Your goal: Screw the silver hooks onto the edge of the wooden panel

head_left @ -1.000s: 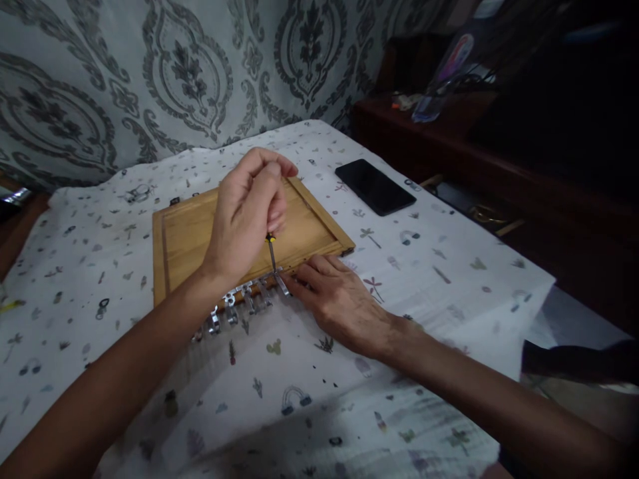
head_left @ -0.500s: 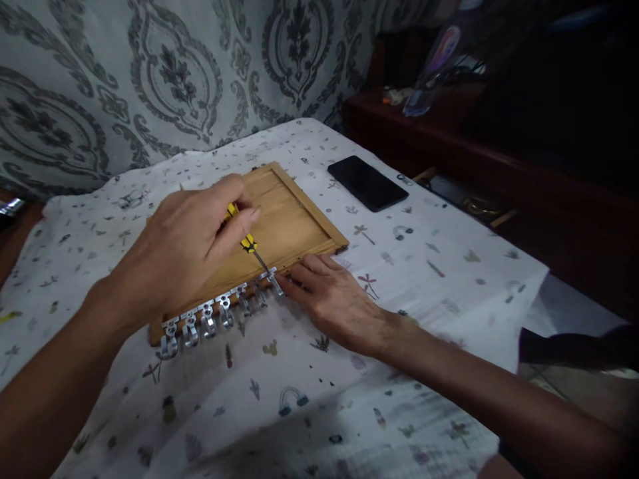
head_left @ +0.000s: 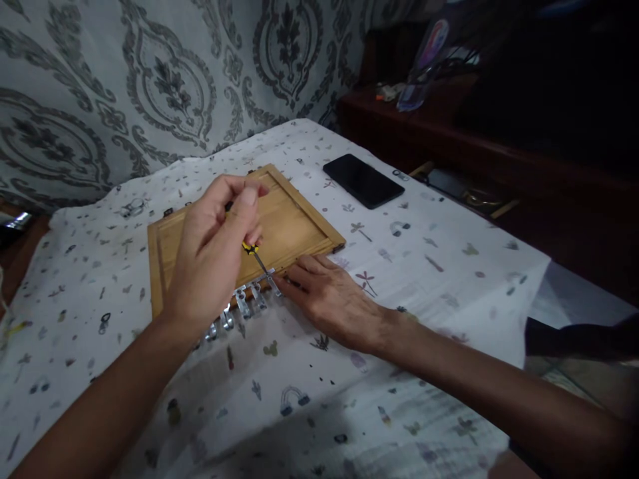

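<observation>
My left hand (head_left: 214,249) is closed around the yellow-and-black handle of a screwdriver (head_left: 250,249). The screwdriver's metal tip rests on the right end of a silver metal strip with curved hooks (head_left: 243,301). That strip lies along the near edge of a framed wooden panel (head_left: 287,219). Beside the tip, my right hand (head_left: 332,296) lies low, its fingertips against the strip's right end and the panel's edge. Its fingers are extended and close together, pressing there. My left forearm and hand hide the strip's left part.
A black phone (head_left: 363,181) lies on the patterned white cloth (head_left: 399,279) beyond the panel. A clear bottle (head_left: 422,66) stands on a dark red wooden surface (head_left: 369,106) at the back right. Patterned fabric (head_left: 170,80) hangs behind.
My left hand has turned and shifted right, its wrist nearer the strip and now covering more of the hooks. The screwdriver's tip and my right hand have stayed nearly in place.
</observation>
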`<state>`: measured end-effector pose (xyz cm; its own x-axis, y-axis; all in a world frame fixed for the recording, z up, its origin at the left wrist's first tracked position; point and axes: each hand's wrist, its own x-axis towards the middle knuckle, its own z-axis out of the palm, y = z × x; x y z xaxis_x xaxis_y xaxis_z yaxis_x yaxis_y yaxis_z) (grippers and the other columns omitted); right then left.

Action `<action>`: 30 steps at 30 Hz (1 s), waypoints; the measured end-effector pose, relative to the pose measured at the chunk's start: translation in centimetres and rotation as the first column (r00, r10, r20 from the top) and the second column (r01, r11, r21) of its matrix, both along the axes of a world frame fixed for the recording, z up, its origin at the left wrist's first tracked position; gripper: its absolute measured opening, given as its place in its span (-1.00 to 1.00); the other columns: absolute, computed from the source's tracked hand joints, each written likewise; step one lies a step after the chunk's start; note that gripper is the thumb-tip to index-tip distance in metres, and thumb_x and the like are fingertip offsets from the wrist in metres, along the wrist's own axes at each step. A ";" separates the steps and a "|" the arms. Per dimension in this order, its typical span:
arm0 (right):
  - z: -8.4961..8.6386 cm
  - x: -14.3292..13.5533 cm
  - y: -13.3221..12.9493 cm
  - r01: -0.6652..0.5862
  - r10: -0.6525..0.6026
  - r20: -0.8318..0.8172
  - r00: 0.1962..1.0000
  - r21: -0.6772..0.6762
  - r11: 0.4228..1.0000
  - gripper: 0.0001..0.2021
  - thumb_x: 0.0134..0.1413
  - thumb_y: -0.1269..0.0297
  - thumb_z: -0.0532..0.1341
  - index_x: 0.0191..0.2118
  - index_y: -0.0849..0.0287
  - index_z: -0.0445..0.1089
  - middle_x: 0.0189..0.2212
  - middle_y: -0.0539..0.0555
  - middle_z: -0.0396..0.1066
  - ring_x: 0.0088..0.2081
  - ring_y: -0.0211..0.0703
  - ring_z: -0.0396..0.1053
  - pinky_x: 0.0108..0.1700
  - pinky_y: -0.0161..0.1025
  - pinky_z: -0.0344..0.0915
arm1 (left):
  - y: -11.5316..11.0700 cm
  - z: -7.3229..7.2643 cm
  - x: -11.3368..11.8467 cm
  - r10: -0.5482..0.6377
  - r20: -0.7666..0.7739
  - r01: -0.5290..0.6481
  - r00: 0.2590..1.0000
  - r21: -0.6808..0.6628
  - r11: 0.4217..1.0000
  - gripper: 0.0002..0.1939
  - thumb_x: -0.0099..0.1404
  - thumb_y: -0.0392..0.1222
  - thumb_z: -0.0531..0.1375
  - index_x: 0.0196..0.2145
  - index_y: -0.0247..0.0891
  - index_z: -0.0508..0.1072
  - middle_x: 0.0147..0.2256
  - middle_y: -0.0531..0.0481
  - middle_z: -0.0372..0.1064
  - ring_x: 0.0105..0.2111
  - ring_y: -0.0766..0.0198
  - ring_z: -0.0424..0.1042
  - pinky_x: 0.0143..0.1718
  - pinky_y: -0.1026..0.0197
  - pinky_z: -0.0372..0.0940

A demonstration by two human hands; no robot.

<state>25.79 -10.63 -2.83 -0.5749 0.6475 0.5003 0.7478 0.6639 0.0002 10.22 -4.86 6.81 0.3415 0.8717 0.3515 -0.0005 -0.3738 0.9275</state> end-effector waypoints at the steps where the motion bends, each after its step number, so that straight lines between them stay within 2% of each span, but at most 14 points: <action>1: 0.0 0.0 0.0 0.000 0.000 0.006 1.000 -0.008 1.000 -0.85 0.32 0.50 0.13 -0.16 0.31 0.47 -0.36 0.14 0.42 -0.26 -0.05 0.22 -0.20 -0.13 0.22 | 0.0 -0.1 0.6 0.024 0.050 -0.024 0.998 -0.015 1.000 -0.79 0.42 -0.06 0.20 -0.37 -0.15 0.44 -0.56 0.10 0.03 -0.56 0.32 0.08 -0.51 0.20 0.15; 3: 0.1 0.0 0.0 -0.001 0.001 0.013 1.000 -0.015 1.000 -0.84 0.32 0.49 0.12 -0.14 0.31 0.47 -0.35 0.14 0.43 -0.26 -0.04 0.22 -0.20 -0.13 0.23 | 0.2 -0.1 1.4 0.048 0.122 -0.043 0.991 -0.036 0.998 -0.73 0.39 0.00 0.24 -0.43 -0.16 0.41 -0.61 0.15 -0.10 -0.62 0.36 -0.06 -0.61 0.21 0.01; 6: 0.1 0.1 0.0 0.001 -0.001 -0.002 1.000 -0.003 1.000 -0.82 0.31 0.52 0.11 -0.12 0.32 0.47 -0.34 0.14 0.45 -0.26 -0.04 0.23 -0.19 -0.13 0.24 | 0.9 0.1 1.7 -0.033 0.144 0.045 0.989 -0.080 0.996 -0.73 0.34 0.02 0.27 -0.41 -0.17 0.40 -0.67 0.21 -0.16 -0.69 0.41 -0.18 -0.67 0.20 -0.16; 8: 0.0 0.1 -0.1 -0.004 0.004 -0.011 1.000 0.003 1.000 -0.80 0.31 0.54 0.10 -0.11 0.34 0.47 -0.33 0.15 0.45 -0.26 -0.05 0.23 -0.19 -0.12 0.24 | 1.3 0.2 1.3 -0.110 0.128 0.125 0.986 -0.113 0.986 -0.82 0.36 -0.07 0.24 -0.37 -0.17 0.42 -0.69 0.23 -0.16 -0.71 0.42 -0.21 -0.68 0.22 -0.18; 10: -0.1 0.1 0.0 -0.014 0.014 -0.017 1.000 0.005 1.000 -0.78 0.31 0.55 0.08 -0.10 0.35 0.46 -0.33 0.16 0.45 -0.26 -0.05 0.23 -0.19 -0.12 0.24 | 1.3 0.4 0.9 -0.123 0.108 0.137 0.986 -0.135 0.981 -0.90 0.37 -0.19 0.18 -0.34 -0.17 0.44 -0.70 0.23 -0.13 -0.71 0.41 -0.17 -0.66 0.25 -0.09; 14: -0.1 0.1 0.0 -0.019 0.020 -0.023 1.000 0.023 1.000 -0.78 0.35 0.52 0.06 -0.12 0.34 0.47 -0.35 0.16 0.44 -0.27 -0.05 0.23 -0.21 -0.13 0.23 | 0.5 0.7 0.8 0.066 0.147 -0.046 0.987 -0.131 0.990 -0.83 0.40 -0.26 0.15 -0.37 -0.19 0.46 -0.59 0.10 0.16 -0.57 0.34 0.14 -0.52 0.25 0.18; 17: -0.1 0.1 0.0 -0.020 0.020 -0.010 1.000 0.008 1.000 -0.80 0.35 0.50 0.08 -0.12 0.34 0.46 -0.34 0.16 0.44 -0.27 -0.05 0.22 -0.20 -0.13 0.23 | 0.0 0.7 1.1 0.119 0.239 -0.081 0.964 -0.163 0.983 -0.81 0.40 -0.26 0.18 -0.40 -0.18 0.46 -0.55 0.08 0.13 -0.54 0.35 0.13 -0.52 0.28 0.16; 19: -0.1 0.2 0.0 -0.023 0.023 -0.008 1.000 -0.006 1.000 -0.82 0.32 0.52 0.11 -0.11 0.35 0.46 -0.33 0.16 0.44 -0.27 -0.05 0.21 -0.19 -0.12 0.22 | 0.2 0.6 1.2 0.074 0.269 -0.032 0.960 -0.155 0.987 -0.81 0.40 -0.24 0.21 -0.41 -0.19 0.47 -0.60 0.13 0.01 -0.60 0.39 0.01 -0.59 0.30 0.04; 22: -0.1 0.2 0.0 -0.023 0.023 -0.012 1.000 -0.006 1.000 -0.80 0.29 0.54 0.10 -0.11 0.34 0.46 -0.33 0.15 0.44 -0.27 -0.04 0.21 -0.19 -0.12 0.21 | 0.7 0.4 1.2 -0.086 0.245 0.112 0.966 -0.093 0.989 -0.80 0.37 -0.12 0.25 -0.39 -0.24 0.49 -0.67 0.21 -0.15 -0.68 0.43 -0.15 -0.66 0.29 -0.15; 25: 0.0 0.1 0.0 -0.022 0.022 -0.019 1.000 0.001 1.000 -0.77 0.32 0.54 0.06 -0.10 0.35 0.46 -0.34 0.16 0.43 -0.27 -0.04 0.20 -0.20 -0.12 0.18 | 1.1 0.6 1.0 -0.220 0.174 0.241 0.960 -0.106 0.965 -0.82 0.33 -0.08 0.29 -0.33 -0.26 0.51 -0.70 0.25 -0.17 -0.71 0.44 -0.18 -0.66 0.30 -0.17; 27: 0.0 0.1 0.0 -0.017 0.017 -0.020 1.000 -0.004 1.000 -0.77 0.32 0.53 0.06 -0.09 0.35 0.46 -0.34 0.16 0.43 -0.26 -0.04 0.19 -0.20 -0.12 0.17 | 1.1 0.7 0.9 -0.178 0.155 0.197 0.972 -0.117 0.973 -0.85 0.33 -0.11 0.29 -0.32 -0.25 0.51 -0.69 0.21 -0.05 -0.69 0.42 -0.07 -0.64 0.30 -0.06; 30: -0.1 0.1 0.0 -0.018 0.017 -0.015 1.000 -0.006 1.000 -0.80 0.33 0.51 0.10 -0.09 0.37 0.46 -0.34 0.15 0.43 -0.27 -0.05 0.19 -0.20 -0.12 0.15 | 0.7 0.6 1.0 0.002 0.188 0.018 0.982 -0.108 0.994 -0.84 0.32 -0.11 0.30 -0.35 -0.23 0.50 -0.60 0.12 0.15 -0.60 0.38 0.12 -0.56 0.29 0.10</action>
